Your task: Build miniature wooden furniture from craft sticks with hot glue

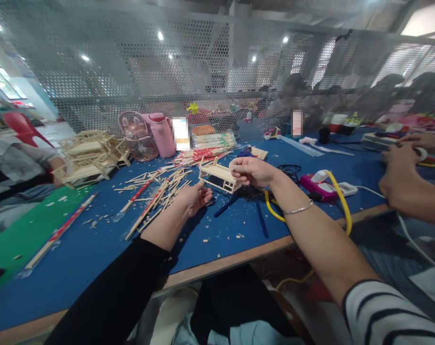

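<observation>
A small wooden stick-built model [220, 173] is held up just over the blue table, between my two hands. My left hand [196, 197] has its thumb and a finger at the model's left end, the other fingers curled. At the right end, my right hand [249, 171] pinches the model's edge, its fingers closed. Loose wooden sticks [167, 191], some banded in red, lie to the left of my left hand. Blue-handled pliers [226, 207] rest on the table below the model.
Stacked wooden models [90, 155] stand at the left, beside a pink bottle [162, 135]. A purple power strip [320, 188] with a yellow cable [341, 196] lies to the right. Another person's hands [402, 163] work at the far right. Perforated metal screen [210, 62] stands behind.
</observation>
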Motion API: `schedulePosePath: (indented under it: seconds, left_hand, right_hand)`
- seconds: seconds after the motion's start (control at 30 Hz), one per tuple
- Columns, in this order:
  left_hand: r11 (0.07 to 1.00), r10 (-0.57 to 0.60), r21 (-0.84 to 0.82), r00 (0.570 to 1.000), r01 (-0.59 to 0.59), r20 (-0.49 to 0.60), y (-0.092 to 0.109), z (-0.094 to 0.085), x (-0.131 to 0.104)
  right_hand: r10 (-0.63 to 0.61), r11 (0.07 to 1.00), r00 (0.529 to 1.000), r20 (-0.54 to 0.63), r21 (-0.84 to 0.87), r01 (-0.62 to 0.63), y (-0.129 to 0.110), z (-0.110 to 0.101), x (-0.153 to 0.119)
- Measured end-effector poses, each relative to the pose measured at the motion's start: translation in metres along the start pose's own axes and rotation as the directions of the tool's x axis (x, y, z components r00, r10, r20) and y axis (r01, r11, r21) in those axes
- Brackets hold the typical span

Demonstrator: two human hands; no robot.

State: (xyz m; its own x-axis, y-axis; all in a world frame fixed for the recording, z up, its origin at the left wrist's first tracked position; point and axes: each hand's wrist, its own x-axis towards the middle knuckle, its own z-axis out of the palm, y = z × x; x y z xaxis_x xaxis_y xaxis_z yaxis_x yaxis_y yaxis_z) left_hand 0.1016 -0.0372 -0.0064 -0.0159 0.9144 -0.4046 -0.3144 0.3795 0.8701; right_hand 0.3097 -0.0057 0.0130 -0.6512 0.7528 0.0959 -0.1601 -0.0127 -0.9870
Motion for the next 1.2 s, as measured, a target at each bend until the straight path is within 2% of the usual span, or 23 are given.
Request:
schedulePosePath:
  seconds: [0.13,0.23,0.33,0.43,0.5,0.53,0.6,0.67,0.7,0.77,0.87,0.93,1.07,1.2]
  left_hand:
    - [0.999,-0.02,0.033,0.995,0.017,0.095,-0.002,0.003,-0.005]
    - [0.999,0.012,-0.032,0.984,-0.007,0.178,-0.003,0.005,-0.003]
    - [0.997,0.069,-0.051,0.976,-0.06,0.205,-0.004,0.005,0.0]
    - [0.98,0.199,-0.055,0.96,-0.192,0.197,-0.001,0.003,0.0]
    - [0.961,0.275,-0.046,0.945,-0.271,0.177,0.003,0.0,-0.001]
    - [0.952,0.305,-0.037,0.938,-0.303,0.163,0.005,-0.001,-0.001]
    - [0.932,0.361,-0.019,0.922,-0.362,0.139,0.008,-0.004,-0.001]
    - [0.91,0.41,0.0,0.902,-0.414,0.138,0.008,-0.006,0.0]
    - [0.9,0.429,0.007,0.891,-0.435,0.145,0.008,-0.006,0.0]
    - [0.888,0.45,0.021,0.878,-0.459,0.165,0.006,-0.006,-0.001]
    - [0.882,0.457,0.041,0.873,-0.47,0.169,0.002,-0.004,-0.005]
    - [0.881,0.458,0.052,0.874,-0.471,0.16,0.0,-0.004,-0.008]
    - [0.889,0.447,0.047,0.885,-0.456,0.128,-0.002,-0.004,-0.011]
    - [0.892,0.444,0.048,0.891,-0.45,0.095,-0.001,-0.004,-0.01]
  right_hand:
    - [0.003,0.999,0.999,0.055,0.051,-0.006,-0.006,-0.001,-0.005]
    - [0.05,0.999,0.993,0.111,0.016,-0.052,-0.009,-0.002,-0.01]
    - [0.085,0.996,0.987,0.133,-0.044,-0.08,-0.012,-0.003,-0.015]
    - [0.04,0.985,0.999,0.036,-0.171,-0.033,-0.015,-0.003,-0.017]
    - [-0.082,0.943,0.993,-0.088,-0.329,0.049,-0.017,-0.002,-0.016]
    - [-0.182,0.901,0.972,-0.152,-0.421,0.103,-0.017,0.0,-0.014]
    - [-0.419,0.758,0.882,-0.216,-0.617,0.209,-0.016,0.006,-0.011]
    - [-0.602,0.545,0.785,-0.142,-0.792,0.275,-0.013,0.015,-0.007]
    - [-0.646,0.431,0.76,-0.068,-0.855,0.29,-0.011,0.02,-0.005]
    - [-0.646,0.235,0.758,0.083,-0.924,0.302,-0.006,0.028,-0.003]
    - [-0.586,0.068,0.785,0.2,-0.953,0.294,0.001,0.035,0.0]
    - [-0.564,0.011,0.795,0.224,-0.961,0.278,0.004,0.035,0.001]
    - [-0.544,-0.033,0.801,0.251,-0.96,0.278,0.009,0.036,0.004]
    - [-0.558,-0.135,0.783,0.275,-0.961,0.241,0.012,0.04,0.007]
